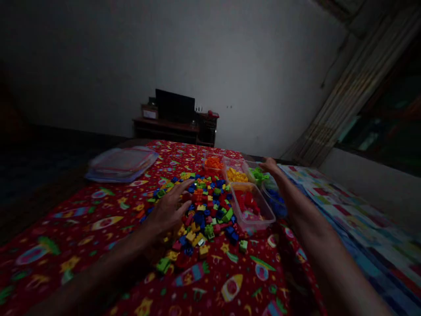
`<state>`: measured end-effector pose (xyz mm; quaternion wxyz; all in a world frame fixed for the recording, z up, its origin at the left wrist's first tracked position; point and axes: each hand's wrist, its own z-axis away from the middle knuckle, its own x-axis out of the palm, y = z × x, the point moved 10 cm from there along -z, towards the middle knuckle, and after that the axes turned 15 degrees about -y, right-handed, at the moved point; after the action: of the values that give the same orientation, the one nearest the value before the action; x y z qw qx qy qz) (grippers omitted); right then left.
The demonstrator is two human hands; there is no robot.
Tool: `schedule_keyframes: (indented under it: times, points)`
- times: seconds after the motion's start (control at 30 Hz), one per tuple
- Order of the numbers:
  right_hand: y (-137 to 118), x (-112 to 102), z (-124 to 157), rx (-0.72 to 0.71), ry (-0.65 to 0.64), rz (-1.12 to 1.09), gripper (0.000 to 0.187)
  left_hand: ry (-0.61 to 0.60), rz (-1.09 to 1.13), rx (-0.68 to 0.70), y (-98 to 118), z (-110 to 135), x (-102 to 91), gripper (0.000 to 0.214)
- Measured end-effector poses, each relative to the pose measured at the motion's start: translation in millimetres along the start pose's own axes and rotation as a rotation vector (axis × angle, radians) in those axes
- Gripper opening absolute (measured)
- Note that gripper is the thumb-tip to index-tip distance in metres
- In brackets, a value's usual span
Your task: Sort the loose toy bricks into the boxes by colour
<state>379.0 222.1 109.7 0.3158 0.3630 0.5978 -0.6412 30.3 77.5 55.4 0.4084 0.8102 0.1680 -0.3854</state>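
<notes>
My left hand (171,205) is over the left side of a mixed pile of toy building blocks (209,215), its thumb and fingers spread apart. I see nothing held in it. My right hand (269,165) reaches out to the far right, by the rim of a clear container with green blocks (259,174). Its fingers are small and dim, so their grip does not show. Nearer to me stands a clear container of red blocks (248,202). Yellow blocks (237,175) and orange blocks (214,163) fill containers behind it. Blue blocks (276,204) sit in one beneath my right forearm.
A red patterned cloth (237,281) lies under everything. Stacked clear lids (121,163) rest at the left edge. One loose pale green block (243,245) lies in front of the pile. A patchwork cover (348,210) spreads on the right. A television (175,105) stands by the wall.
</notes>
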Motion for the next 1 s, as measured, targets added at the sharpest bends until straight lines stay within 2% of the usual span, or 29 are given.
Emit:
schedule_keyframes:
  times: [0.07,0.13,0.23,0.33,0.4,0.47,0.53,0.6,0.7,0.83,1.0]
  points:
    - [4,0,-3,0.051,0.005,-0.023,0.037,0.004,-0.005,-0.013,-1,0,0.3,0.051]
    - [-4,4,-2,0.018,-0.009,-0.015,0.036,-0.01,-0.017,-0.003,1,0,2.5,0.047]
    - [-41,23,18,-0.194,-0.062,0.054,0.027,-0.063,-0.048,0.056,9,0,8.7,0.035]
    - [-89,69,67,-0.549,-0.232,0.221,0.018,-0.132,-0.076,0.164,22,1,17.2,0.026]
    - [-103,105,109,-0.722,-0.375,0.312,0.018,-0.152,-0.088,0.242,32,3,21.9,0.024]
    - [-105,129,150,-0.854,-0.391,0.448,0.017,-0.168,-0.102,0.31,41,6,28.6,0.023]
    - [-103,142,185,-0.964,-0.332,0.561,0.022,-0.212,-0.123,0.359,49,9,40.8,0.022]
    - [-98,149,208,-1.002,-0.281,0.67,0.027,-0.284,-0.159,0.378,55,14,57.7,0.022]
    - [-98,150,218,-0.992,-0.235,0.724,0.031,-0.335,-0.242,0.337,57,20,77.3,0.023]
    - [-111,139,206,-0.981,-0.218,0.566,0.025,-0.341,-0.316,0.274,55,24,87.3,0.018]
    - [-116,128,189,-0.873,-0.228,0.355,0.01,-0.337,-0.346,0.246,49,22,84.6,0.009]
